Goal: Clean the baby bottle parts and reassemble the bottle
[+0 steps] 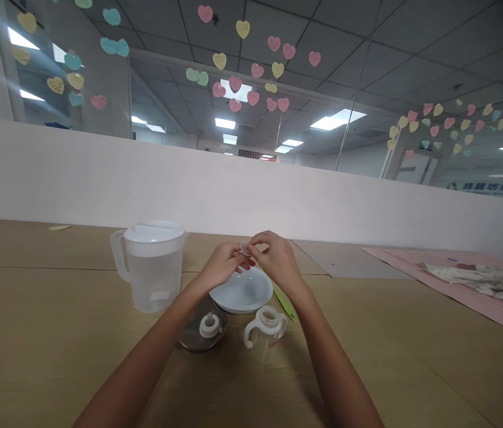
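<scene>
Over the far side of a white bowl (242, 292), my left hand (224, 263) and my right hand (275, 255) meet. Both pinch a small, pale round piece (246, 248) between their fingertips; its details are too small to tell. Below the bowl stands a clear bottle (265, 345) with two white handles and an open top. To its left, a white ring with a teat (209, 326) lies on a dark round tray (192, 340). A green-handled utensil (285, 304) rests beside the bowl, near my right forearm.
A lidded plastic pitcher (155, 279) of clear liquid stands left of the bowl. On the right, a pink cloth (407, 265) carries crumpled pale fabric (478, 277). A white wall (215, 196) with windows above borders the wooden table (64, 333) at the back.
</scene>
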Demonstrator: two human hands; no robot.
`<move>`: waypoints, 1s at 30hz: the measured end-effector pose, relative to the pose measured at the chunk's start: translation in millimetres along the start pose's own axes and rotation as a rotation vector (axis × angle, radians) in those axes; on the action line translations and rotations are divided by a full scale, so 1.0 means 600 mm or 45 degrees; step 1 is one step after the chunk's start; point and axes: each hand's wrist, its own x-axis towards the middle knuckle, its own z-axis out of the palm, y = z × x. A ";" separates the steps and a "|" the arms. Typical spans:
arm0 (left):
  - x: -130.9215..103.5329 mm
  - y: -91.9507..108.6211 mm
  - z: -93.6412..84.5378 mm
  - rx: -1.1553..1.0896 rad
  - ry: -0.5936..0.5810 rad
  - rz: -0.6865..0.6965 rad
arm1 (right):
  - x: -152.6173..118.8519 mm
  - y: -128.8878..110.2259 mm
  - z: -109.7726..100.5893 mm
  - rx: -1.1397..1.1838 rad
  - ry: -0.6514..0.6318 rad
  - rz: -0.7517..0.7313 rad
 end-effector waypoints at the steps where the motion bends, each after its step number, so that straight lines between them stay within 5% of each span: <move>1: 0.001 -0.002 0.001 0.011 0.012 0.014 | -0.001 0.000 -0.001 -0.029 -0.017 -0.015; 4: 0.002 -0.003 0.002 0.008 0.033 0.048 | -0.002 -0.005 -0.001 -0.107 0.041 -0.113; 9: -0.001 0.005 0.007 0.008 -0.049 -0.030 | -0.006 -0.026 -0.004 0.025 0.510 -0.207; 12: -0.001 0.006 0.010 0.008 -0.042 -0.015 | -0.009 -0.033 0.000 0.180 0.628 -0.241; 19: 0.003 -0.012 0.006 0.151 0.066 0.125 | -0.002 -0.016 0.016 0.079 0.184 -0.380; 22: 0.000 -0.008 0.006 0.378 0.123 0.210 | 0.003 -0.002 0.014 0.037 0.158 -0.514; 25: -0.003 -0.001 0.013 0.414 0.058 0.288 | 0.002 0.008 0.012 0.069 0.332 -0.517; 30: -0.008 0.013 0.031 0.249 -0.087 0.305 | -0.014 -0.013 -0.007 0.229 0.843 -0.333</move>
